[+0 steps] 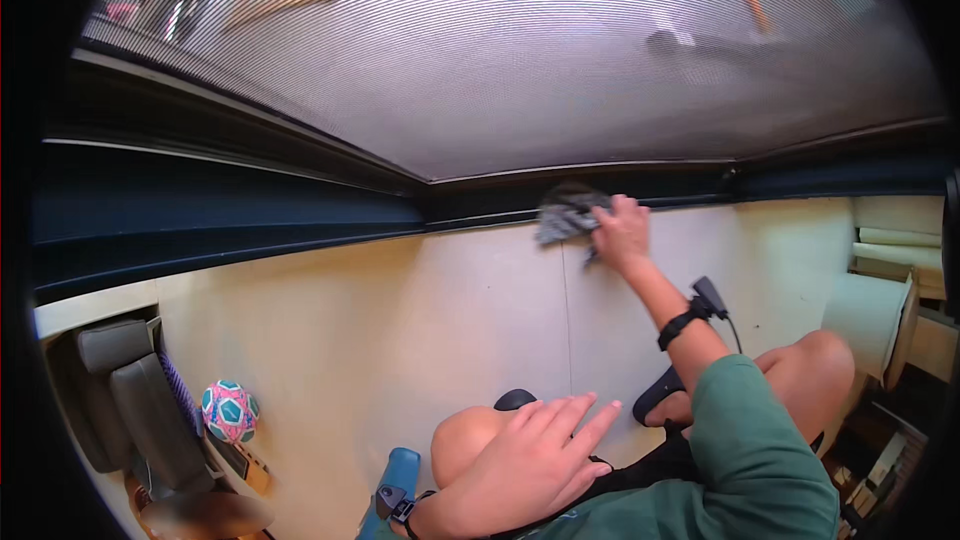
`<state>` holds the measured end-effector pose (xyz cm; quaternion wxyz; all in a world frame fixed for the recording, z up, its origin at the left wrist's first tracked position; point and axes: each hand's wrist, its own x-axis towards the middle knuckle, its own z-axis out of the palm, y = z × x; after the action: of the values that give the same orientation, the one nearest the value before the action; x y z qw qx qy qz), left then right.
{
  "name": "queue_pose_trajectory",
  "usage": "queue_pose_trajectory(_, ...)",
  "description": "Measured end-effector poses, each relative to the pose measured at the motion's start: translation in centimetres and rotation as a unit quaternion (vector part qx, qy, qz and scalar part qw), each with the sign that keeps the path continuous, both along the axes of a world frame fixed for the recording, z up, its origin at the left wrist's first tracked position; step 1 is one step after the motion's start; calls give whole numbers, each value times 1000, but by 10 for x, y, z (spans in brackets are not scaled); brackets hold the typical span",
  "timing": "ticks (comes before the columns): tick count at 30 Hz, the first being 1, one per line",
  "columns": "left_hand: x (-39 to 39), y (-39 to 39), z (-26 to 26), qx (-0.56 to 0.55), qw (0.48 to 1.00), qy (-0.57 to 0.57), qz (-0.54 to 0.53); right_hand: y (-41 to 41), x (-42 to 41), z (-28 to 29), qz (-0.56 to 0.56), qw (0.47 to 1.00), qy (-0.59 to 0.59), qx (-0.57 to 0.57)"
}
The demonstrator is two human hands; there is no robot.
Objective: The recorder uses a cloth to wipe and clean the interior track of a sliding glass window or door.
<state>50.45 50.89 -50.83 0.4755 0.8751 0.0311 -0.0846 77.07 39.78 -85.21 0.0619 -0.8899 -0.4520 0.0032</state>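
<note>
My right hand [624,232] grips a grey patterned cloth [570,214], slightly blurred. The cloth lies against the dark bottom rail [487,219] of a framed mesh screen [555,105], where the rail meets the pale floor. My left hand [551,439] is held by my bent knee, fingers apart and nothing in it; whether it touches the knee I cannot tell. Both wrists carry strapped-on black devices, the right one [679,326] with a cable.
On the left, a pink and teal ball [230,411] sits beside a grey cushioned seat [154,405]. A blue object [397,472] stands near my left wrist. To the right are a pale bin-like container [866,319] and shelves with several items [874,480].
</note>
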Motion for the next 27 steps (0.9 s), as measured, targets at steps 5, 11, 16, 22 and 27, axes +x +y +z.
queue_pose_trajectory(5,15,-5,0,-23,999,-34,-25,-80,69,2,-101,992,-60,-52)
queue_pose_trajectory(11,26,-14,-7,-38,998,-10,-45,-49,33,-23,-280,935,74,203)
queue_pose_trajectory(16,25,-24,-11,-4,998,14,-69,-4,-11,-36,-244,952,38,183)
queue_pose_trajectory(22,39,-28,-19,6,996,52,-76,-18,-116,-23,75,921,321,207)
queue_pose_trajectory(27,44,-23,-19,18,993,67,-93,-39,-71,2,-155,883,302,324)
